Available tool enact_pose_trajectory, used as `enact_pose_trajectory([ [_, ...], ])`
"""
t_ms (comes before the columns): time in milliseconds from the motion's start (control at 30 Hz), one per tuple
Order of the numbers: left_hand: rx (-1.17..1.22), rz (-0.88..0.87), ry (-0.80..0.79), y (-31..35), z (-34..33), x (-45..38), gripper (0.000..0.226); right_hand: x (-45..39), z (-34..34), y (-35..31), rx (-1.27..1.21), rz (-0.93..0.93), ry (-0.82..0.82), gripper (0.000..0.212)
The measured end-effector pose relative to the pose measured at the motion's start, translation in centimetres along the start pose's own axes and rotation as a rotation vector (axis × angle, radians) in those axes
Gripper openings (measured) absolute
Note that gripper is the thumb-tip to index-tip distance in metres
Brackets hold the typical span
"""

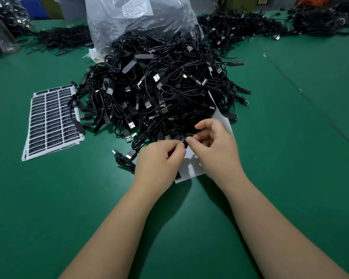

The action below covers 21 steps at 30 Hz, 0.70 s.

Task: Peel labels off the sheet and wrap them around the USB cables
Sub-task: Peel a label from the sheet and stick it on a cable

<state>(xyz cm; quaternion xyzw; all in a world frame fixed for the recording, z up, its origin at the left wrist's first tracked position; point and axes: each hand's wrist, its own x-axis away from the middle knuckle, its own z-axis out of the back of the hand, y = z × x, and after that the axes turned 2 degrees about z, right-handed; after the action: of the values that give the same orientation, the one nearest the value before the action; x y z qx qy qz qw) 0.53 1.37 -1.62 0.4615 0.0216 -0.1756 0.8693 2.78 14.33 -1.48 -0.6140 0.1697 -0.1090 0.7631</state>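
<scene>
A thin black USB cable [186, 140] is caught between the two hands just above a nearly bare white label backing sheet [191, 167]. What shows of it is a short black stretch between the fingertips, running roughly left to right; whether a label is already on it cannot be told. The left hand [159, 158] pinches it with thumb and forefinger, the other fingers curled under. The right hand [214, 146] pinches the same spot from the other side, its fingers bent and bunched above the thumb. The fingertips of both hands nearly meet.

The white backing sheet lies flat on the green table [290, 158] under and between the hands, its long axis running away toward the cable heap, with one dark label [178, 175] left near its close corner by the left wrist; the print on that label is too small to read.

Just beyond the hands rises a large tangled heap of black USB cables [159, 87] with silver plugs. Behind it stands a clear plastic bag [139, 19] bearing a white sticker whose writing is blurred. Well to the left of the left hand lies a stack of full sheets of black rectangular labels [52, 119] in three columns, text illegible.
</scene>
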Motion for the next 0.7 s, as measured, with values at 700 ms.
enact_pose_trajectory([
  [700, 0.374, 0.201, -0.020, 0.35, 0.86, -0.53, 0.035, -0.18, 0.22, -0.88, -0.193, -0.180, 0.044, 0.024],
])
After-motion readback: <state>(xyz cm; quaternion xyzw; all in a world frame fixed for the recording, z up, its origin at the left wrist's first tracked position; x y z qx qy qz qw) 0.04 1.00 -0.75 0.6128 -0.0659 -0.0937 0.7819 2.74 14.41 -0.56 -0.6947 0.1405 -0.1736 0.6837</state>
